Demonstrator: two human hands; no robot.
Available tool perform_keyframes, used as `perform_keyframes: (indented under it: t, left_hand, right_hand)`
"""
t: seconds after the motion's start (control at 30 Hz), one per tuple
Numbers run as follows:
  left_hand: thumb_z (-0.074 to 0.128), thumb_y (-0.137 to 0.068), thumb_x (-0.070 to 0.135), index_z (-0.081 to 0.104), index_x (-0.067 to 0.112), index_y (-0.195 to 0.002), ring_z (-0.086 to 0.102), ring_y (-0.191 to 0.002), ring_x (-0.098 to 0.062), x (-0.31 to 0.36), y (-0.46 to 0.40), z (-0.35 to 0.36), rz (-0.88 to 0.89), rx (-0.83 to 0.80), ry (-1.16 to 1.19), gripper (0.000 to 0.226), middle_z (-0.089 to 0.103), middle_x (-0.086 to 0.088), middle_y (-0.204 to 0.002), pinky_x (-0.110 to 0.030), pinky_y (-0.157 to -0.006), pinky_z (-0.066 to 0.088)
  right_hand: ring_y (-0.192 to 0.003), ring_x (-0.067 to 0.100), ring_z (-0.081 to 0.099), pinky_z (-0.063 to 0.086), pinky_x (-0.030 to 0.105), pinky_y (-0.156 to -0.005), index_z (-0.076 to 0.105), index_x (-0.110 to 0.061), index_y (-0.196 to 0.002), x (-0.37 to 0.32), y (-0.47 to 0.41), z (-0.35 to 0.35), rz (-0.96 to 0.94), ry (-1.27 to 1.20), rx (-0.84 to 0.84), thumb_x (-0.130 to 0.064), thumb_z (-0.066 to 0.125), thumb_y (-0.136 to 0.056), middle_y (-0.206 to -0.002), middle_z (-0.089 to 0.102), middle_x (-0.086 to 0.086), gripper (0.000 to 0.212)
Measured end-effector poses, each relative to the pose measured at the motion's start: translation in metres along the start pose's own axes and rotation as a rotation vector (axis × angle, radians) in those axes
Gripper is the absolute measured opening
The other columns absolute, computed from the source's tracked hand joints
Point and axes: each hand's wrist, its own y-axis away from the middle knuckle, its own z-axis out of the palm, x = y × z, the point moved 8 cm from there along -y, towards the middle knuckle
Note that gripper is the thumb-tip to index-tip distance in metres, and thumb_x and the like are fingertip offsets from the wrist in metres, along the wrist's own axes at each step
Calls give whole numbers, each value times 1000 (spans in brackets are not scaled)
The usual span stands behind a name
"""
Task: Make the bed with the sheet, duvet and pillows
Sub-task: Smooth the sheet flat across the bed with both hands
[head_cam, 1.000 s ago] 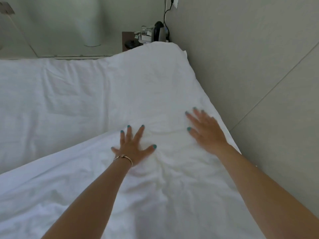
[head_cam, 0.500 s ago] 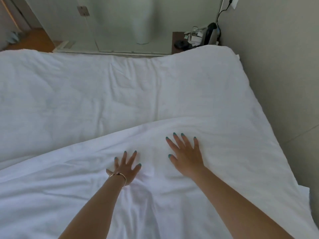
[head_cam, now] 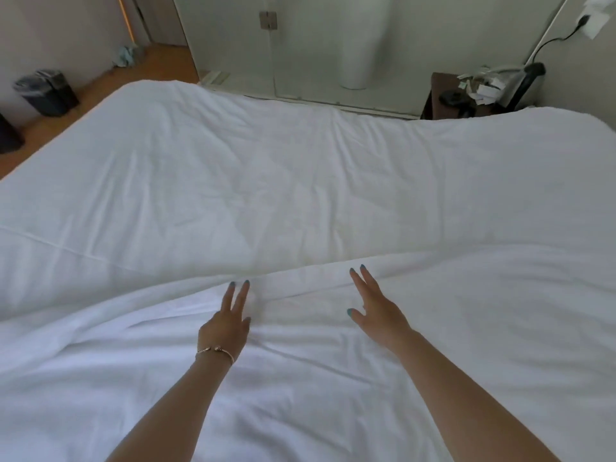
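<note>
Here, in the head view, both hands lie flat with fingers straight on a white duvet [head_cam: 333,378] spread over the near half of the bed; its far edge crosses the white sheet [head_cam: 266,168] beyond. The left hand [head_cam: 226,323], with a bracelet [head_cam: 215,351], and right hand [head_cam: 375,311] hold nothing, grip wide, set apart near that edge.

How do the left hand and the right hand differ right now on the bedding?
The left hand wears a thin bracelet at the wrist; the right hand has a bare wrist. The left hand sits nearer the camera, while the right hand reaches farther, its fingertips at the folded edge of the white top layer. Both are open with straight fingers and teal nails, and neither grips the fabric.
</note>
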Motion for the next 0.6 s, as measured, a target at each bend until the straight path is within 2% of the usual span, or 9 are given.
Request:
perform_keyframes:
  t: [0.13,0.23,0.3,0.33,0.37,0.4,0.47,0.53,0.6]
  left_hand:
    - [42,-99,37,-1,32,-153,61,-68,-27,-75,-24,-5,-245,162,187,69,0,12,-161,-29,-54,38]
    - [49,-96,42,25,32,-147,58,-66,-28,-122,-31,-10,-297,266,307,57,15,11,-157,-30,-54,35]
    - [59,-91,40,46,28,-130,57,-69,-30,-155,-30,-8,-301,298,378,43,33,8,-145,-32,-59,38]
    - [65,-87,34,53,24,-121,54,-69,-29,-175,-29,-7,-330,321,438,37,39,5,-137,-33,-63,39]
    - [70,-83,23,58,19,-113,53,-71,-29,-196,-28,-6,-355,342,516,33,44,0,-130,-33,-68,39]
    - [73,-79,12,62,13,-106,55,-76,-30,-213,-28,-7,-348,358,581,30,49,-5,-123,-32,-72,39]
    - [74,-73,-4,67,3,-97,60,-91,-36,-237,-41,-18,-253,350,605,25,56,-14,-112,-26,-78,38]
    - [71,-74,-11,69,-2,-97,60,-93,-41,-243,-73,-48,-122,374,570,24,58,-21,-105,-10,-77,36]
    - [68,-75,-13,68,-5,-97,60,-92,-41,-233,-119,-96,1,496,543,23,56,-18,-97,-9,-74,33]
  right_hand:
    - [-98,23,64,53,38,-86,-6,-56,-146,-46,-55,12,-32,-30,2,-18,59,-92,-153,-22,-31,93]
    - [-102,23,60,50,35,-88,0,-61,-143,-74,-90,26,-17,-70,-19,-12,63,-88,-155,1,-22,97]
    - [-95,23,57,47,31,-85,24,-49,-145,-80,-107,37,22,-55,-8,-12,64,-88,-137,29,-2,79]
    - [-91,22,56,45,28,-80,43,-35,-139,-79,-114,39,44,-59,34,-14,65,-88,-121,38,2,59]
    - [-88,22,56,43,24,-73,60,-21,-123,-78,-119,40,74,-62,88,-16,67,-88,-109,43,3,36]
    - [-86,22,57,41,20,-66,68,-12,-103,-76,-122,40,109,-74,134,-17,69,-87,-100,47,4,16]
    - [-83,21,58,36,12,-59,68,-7,-80,-75,-127,39,166,-101,213,-15,72,-85,-92,53,6,11]
    - [-81,22,59,35,7,-57,67,-4,-76,-85,-134,28,182,-113,335,-9,68,-87,-93,57,10,12]
    - [-70,10,55,35,0,-58,65,3,-78,-103,-139,6,173,-169,530,-1,61,-89,-97,54,14,12]
